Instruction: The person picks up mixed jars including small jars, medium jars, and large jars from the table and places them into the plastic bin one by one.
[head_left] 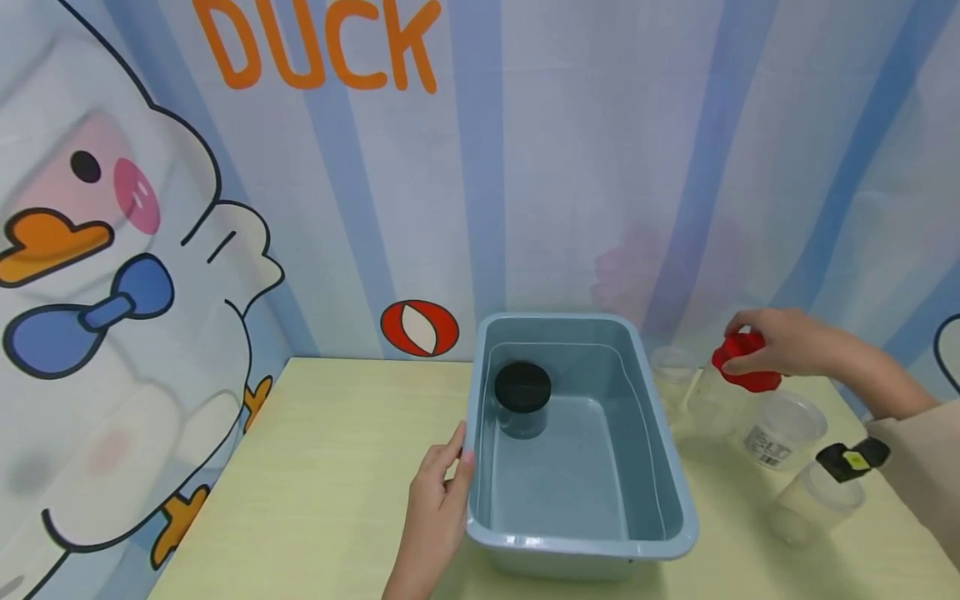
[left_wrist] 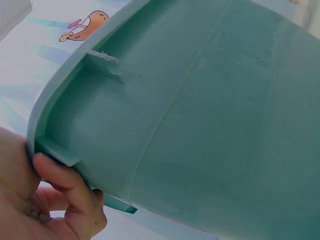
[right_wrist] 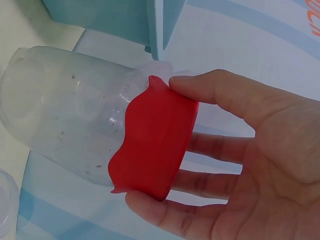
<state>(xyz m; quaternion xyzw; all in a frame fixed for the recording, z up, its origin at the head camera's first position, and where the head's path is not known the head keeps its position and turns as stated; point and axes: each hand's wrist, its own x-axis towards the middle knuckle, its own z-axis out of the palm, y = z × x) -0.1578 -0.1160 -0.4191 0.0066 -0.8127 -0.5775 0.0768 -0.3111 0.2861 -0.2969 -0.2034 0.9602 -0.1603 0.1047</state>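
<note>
A grey-blue plastic basin [head_left: 581, 547] stands on the table, and inside it, toward the back left, is a clear jar with a black lid [head_left: 522, 387]. My left hand [head_left: 435, 500] grips the basin's left rim; the left wrist view shows fingers curled under the edge. To the right of the basin, my right hand [head_left: 798, 343] holds a clear plastic jar [right_wrist: 75, 110] by its wavy-edged red lid [right_wrist: 155, 137]. Thumb and fingers lie on opposite sides of that lid. The jar's clear body hangs below the lid, nothing visible inside.
Right of the basin stand a clear container [head_left: 673, 367] at the back, a clear tub with a printed label [head_left: 768, 446], and a clear jar with a black bow-shaped top [head_left: 847, 460]. A striped cartoon backdrop [head_left: 555, 167] rises behind the pale yellow table [head_left: 337, 450].
</note>
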